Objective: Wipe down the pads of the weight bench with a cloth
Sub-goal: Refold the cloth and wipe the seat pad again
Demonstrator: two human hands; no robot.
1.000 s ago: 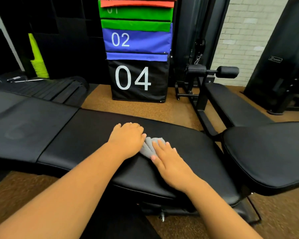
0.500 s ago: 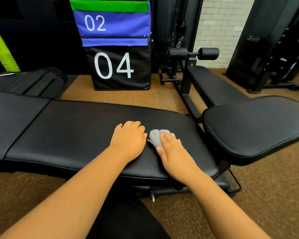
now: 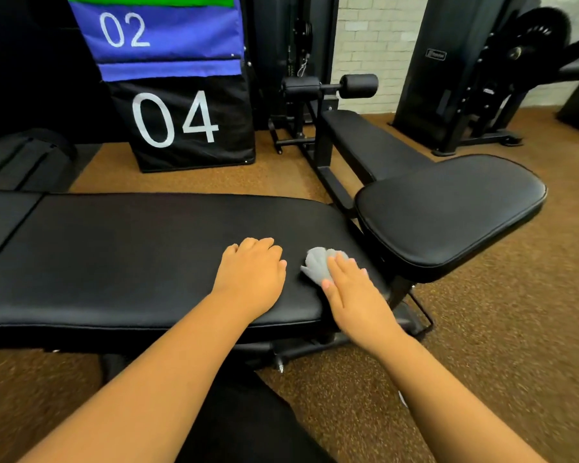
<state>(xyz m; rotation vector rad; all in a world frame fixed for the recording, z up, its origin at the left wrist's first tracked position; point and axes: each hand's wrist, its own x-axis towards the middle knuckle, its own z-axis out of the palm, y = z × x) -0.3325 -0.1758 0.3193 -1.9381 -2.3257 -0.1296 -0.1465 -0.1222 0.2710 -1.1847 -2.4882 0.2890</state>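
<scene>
Cloth (image 3: 316, 266): small grey bunched rag, lying on long black vinyl back pad (image 3: 141, 255) near its right end, close to the gap before rounded black seat pad (image 3: 448, 212). Right hand (image 3: 351, 292) pressed flat over it, fingers extended, palm down; not pinched, only pinned under the fingers. Left hand (image 3: 251, 272) beside it, knuckles loosely curled, resting on the pad, holding nothing; hand and cloth apart. Risks: with a flat press only, the bunched rag could slip out or roll up, leaving streaks. Nearing the pad end, it may drop into the gap. Seat pad appears not yet reached.
</scene>
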